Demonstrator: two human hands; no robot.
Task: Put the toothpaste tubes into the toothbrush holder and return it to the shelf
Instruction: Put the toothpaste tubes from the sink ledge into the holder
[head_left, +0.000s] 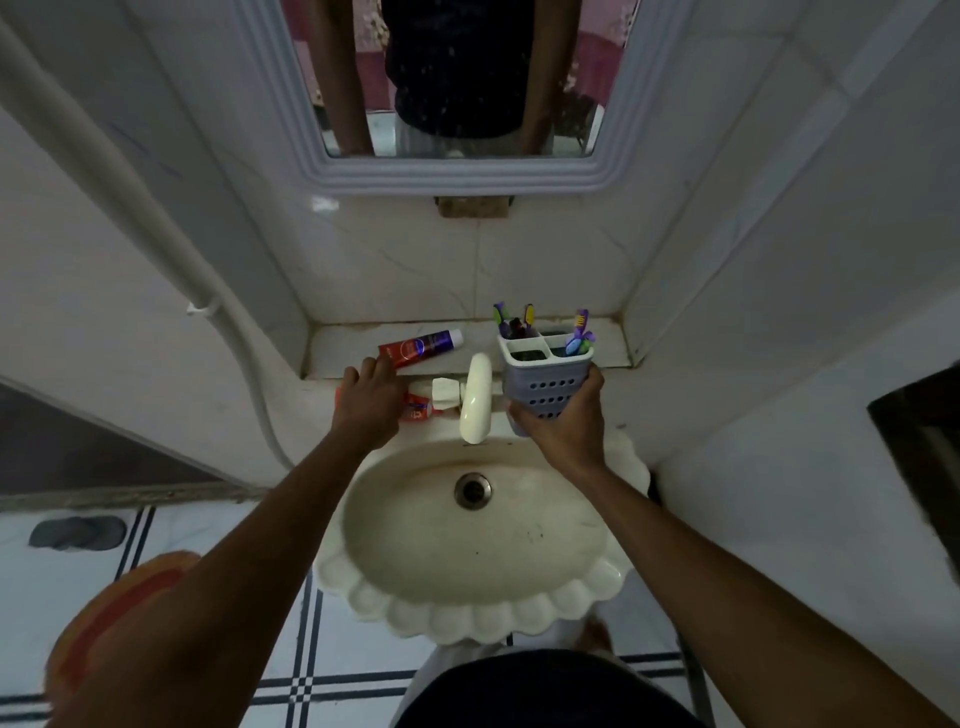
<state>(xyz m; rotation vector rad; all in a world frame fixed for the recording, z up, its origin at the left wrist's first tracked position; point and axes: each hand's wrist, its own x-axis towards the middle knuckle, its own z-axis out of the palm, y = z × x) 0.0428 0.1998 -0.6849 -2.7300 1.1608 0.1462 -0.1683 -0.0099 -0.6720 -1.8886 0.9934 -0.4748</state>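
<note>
Your right hand (563, 421): wrapped around the toothbrush holder (545, 382), held near the shelf (608, 343). Your left hand (366, 402): fingertips touching the red-purple toothpaste tube (422, 347) on the shelf; grip unclear. Second tube (418, 407): near the tap (477, 397).

A single wide-angle view looks from the person's head, forward and steeply down over the cream scalloped ceramic sink (467, 618), which sits close below at the frame's centre. Both forearms stretch away from the lower edge toward the white marble wall shelf (343, 348). At the top edge the grey-framed wall mirror (457, 176) faces back.
</note>
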